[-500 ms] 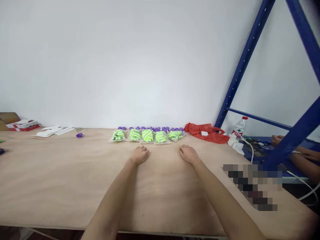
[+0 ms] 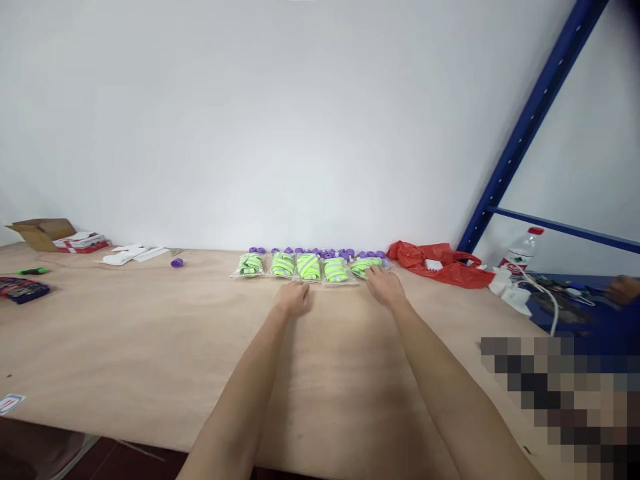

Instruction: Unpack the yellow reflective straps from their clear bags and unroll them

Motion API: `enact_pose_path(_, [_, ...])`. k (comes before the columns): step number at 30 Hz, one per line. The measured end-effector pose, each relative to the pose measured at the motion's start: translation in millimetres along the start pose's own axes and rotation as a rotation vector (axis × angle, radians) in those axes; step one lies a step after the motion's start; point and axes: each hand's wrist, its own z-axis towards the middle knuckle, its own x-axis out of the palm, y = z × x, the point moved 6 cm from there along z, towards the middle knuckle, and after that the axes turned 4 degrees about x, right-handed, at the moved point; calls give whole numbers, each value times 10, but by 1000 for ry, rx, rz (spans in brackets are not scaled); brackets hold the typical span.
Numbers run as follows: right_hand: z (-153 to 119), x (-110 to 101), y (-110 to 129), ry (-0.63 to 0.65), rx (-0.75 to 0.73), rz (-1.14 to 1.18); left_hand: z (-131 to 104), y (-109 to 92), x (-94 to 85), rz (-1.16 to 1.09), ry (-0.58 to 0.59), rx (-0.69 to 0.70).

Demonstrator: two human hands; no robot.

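Clear-bagged lime-striped bundles (image 2: 309, 267) meet the right hand (image 2: 386, 285), grip unclear; left hand (image 2: 294, 298) curls fingers together; tan wooden tabletop (image 2: 150, 347) spreads edgeward.

right hand (image 2: 386, 287) forward from bare tabletop, fingers now on rightmost green-striped bag (image 2: 359, 268); left hand (image 2: 294, 298) moved up, now just below middle bag (image 2: 309, 267); view swung left, label (image 2: 11, 403) now showing
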Motion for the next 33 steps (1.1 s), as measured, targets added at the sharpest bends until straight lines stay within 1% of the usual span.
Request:
enact_pose_path(4, [115,43,30,-8,7,23,-8,-53,22,-14,24,40])
enact_pose_path(7, [121,57,-49,-26,41,52,-18,-39,43,-30,29,32])
enact_pose_path(11, [20,12,-273,-52,77,109,-40,1,41,-64,4,-8])
enact_pose_path(14, [-147,-74,-421,-78,87,181,-79,-61,-10,-110,-47,-2])
enact_pose_path(16, [-296,-154,-473,-112,96,245,-109,-188,-79,-158,-104,22])
enact_pose_path(19, [-554,-306,-461,-188,107,361,-147,-528,-233,-257,-215,92])
enact_pose_path(23, [-899,-539,-283,-277,46,521,-196,-1107,-449,-402,-345,234])
enact_pose_path(25, [-1052,-649,-161,-298,-4,588,-225,-1327,-508,-460,-365,294])
enact_pose_path(26, [-1120,-697,-100,-304,-28,617,-243,-1402,-521,-485,-363,317])
enact_pose_path(27, [-1180,-740,-42,-308,-49,643,-264,-1454,-524,-508,-357,335])
enact_pose_path(29, [-1275,-804,66,-316,-81,687,-321,-1494,-512,-556,-341,364])
enact_pose_path(33, [-1361,-845,254,-333,-96,761,-465,-1418,-468,-674,-322,397])
